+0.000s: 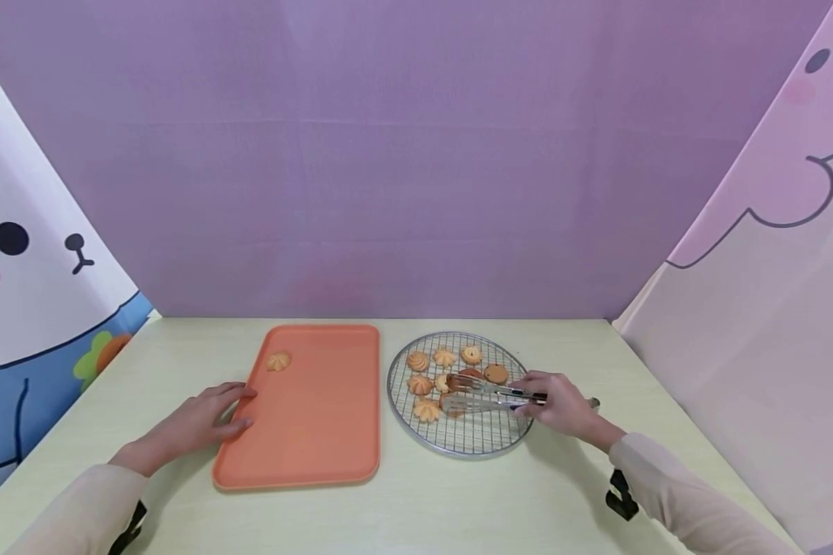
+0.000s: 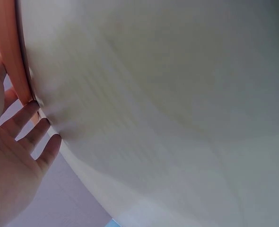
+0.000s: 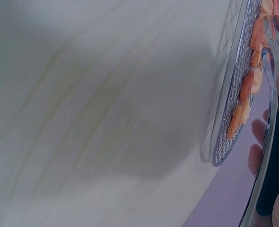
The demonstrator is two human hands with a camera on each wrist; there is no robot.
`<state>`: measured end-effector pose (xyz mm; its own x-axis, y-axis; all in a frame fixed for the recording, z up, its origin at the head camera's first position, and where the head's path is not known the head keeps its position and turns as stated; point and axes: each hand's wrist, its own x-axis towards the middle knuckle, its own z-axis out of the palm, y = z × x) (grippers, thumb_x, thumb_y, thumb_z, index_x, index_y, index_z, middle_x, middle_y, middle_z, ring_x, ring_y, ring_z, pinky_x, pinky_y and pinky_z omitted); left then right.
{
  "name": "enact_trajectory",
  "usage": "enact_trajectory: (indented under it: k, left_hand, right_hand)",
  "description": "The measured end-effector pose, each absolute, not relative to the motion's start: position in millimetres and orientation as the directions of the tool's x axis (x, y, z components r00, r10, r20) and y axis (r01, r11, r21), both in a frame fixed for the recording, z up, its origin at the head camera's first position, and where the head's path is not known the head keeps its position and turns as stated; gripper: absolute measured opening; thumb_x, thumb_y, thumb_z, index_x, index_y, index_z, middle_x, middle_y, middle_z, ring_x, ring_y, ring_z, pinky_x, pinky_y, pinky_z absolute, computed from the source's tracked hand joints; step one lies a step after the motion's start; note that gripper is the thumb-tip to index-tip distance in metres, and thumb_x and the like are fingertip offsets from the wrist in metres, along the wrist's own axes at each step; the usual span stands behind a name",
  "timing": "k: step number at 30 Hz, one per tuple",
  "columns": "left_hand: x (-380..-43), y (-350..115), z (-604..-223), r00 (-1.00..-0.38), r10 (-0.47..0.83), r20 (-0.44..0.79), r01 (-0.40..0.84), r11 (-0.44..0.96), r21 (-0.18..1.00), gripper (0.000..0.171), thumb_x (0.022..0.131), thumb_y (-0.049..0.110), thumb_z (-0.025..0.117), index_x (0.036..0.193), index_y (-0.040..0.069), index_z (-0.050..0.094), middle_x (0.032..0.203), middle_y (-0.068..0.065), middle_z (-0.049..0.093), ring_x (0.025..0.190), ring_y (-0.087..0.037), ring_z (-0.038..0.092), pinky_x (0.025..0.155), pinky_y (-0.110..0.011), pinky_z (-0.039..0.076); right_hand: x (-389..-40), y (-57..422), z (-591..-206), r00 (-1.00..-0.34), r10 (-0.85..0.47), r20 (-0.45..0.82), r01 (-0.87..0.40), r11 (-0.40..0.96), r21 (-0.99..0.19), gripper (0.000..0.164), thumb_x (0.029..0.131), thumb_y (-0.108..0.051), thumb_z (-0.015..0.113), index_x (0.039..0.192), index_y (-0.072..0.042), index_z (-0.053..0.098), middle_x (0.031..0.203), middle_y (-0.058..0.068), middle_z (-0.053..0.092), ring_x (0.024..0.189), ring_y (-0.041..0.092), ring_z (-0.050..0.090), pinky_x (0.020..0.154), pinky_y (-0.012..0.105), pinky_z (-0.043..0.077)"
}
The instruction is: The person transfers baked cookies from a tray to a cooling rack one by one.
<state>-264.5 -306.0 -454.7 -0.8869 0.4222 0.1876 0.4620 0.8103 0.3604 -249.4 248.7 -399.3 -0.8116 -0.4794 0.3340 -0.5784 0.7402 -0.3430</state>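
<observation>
My left hand [image 1: 201, 422] rests at the left edge of an orange tray [image 1: 319, 432], its fingers fairly straight and touching the rim. In the left wrist view, several fingertips [image 2: 48, 142] lie on the tabletop beside that rim. One fluted cookie [image 1: 278, 361] lies near the tray's upper left corner. My right hand [image 1: 558, 405] holds metal tongs [image 1: 489, 404] with dark grips over a round wire rack [image 1: 479, 439]. The tongs' arms stand apart, their tips among the cookies; whether they touch one I cannot tell. Several cookies, such as a piped one [image 1: 426, 409] and a round brown one [image 1: 496, 374], sit on the rack.
The tray and the rack stand side by side on a pale wooden table [image 1: 430, 509], a narrow gap between them. A purple panel [image 1: 403, 169] rises at the table's back edge. Printed cartoon panels [image 1: 35, 324] flank both sides.
</observation>
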Motion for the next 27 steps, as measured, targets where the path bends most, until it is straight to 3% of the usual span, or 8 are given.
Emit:
enact_trajectory:
  k: [8,17,23,27]
  left_hand:
    - [-264,-306,-454,-0.887,0.421,0.19,0.462,0.813,0.354,0.055,0.08,0.043,0.065,0.119,0.006,0.056,0.124,-0.02,0.053,0.114,-0.041,0.048,0.09,-0.057,0.042]
    - [-263,-304,-450,-0.882,0.427,0.2,0.471,0.81,0.35,0.052,0.081,0.039,0.066,0.118,0.004,0.057,0.123,-0.02,0.054,0.114,-0.041,0.049,0.09,-0.057,0.042]
    - [-263,-303,-450,-0.884,0.424,0.196,0.467,0.813,0.347,0.052,0.08,0.039,0.067,0.118,0.004,0.057,0.123,-0.021,0.054,0.114,-0.042,0.049,0.09,-0.058,0.042]
    - [-263,-303,-451,-0.887,0.421,0.191,0.462,0.816,0.346,0.053,0.08,0.04,0.066,0.118,0.004,0.057,0.123,-0.021,0.054,0.114,-0.042,0.048,0.091,-0.058,0.042]
  right_hand:
    - [-257,241,-399,-0.781,-0.504,0.368,-0.616,0.719,-0.322,0.038,0.073,-0.012,0.075,0.107,-0.001,0.066,0.093,0.008,0.066,0.053,-0.004,0.042,0.048,0.016,0.039]
    - [-265,222,-397,-0.832,-0.474,0.289,-0.555,0.734,-0.391,0.043,0.076,-0.014,0.073,0.116,-0.001,0.062,0.106,0.017,0.063,0.045,-0.002,0.038,0.043,0.018,0.038]
    - [-272,207,-399,-0.822,-0.482,0.303,-0.568,0.735,-0.371,0.04,0.075,-0.015,0.074,0.113,-0.004,0.064,0.105,0.012,0.065,0.054,-0.002,0.045,0.052,0.018,0.042]
    - [-276,196,-400,-0.827,-0.481,0.29,-0.561,0.732,-0.386,0.042,0.076,-0.018,0.074,0.114,-0.004,0.063,0.104,0.01,0.065,0.052,0.0,0.043,0.05,0.018,0.04]
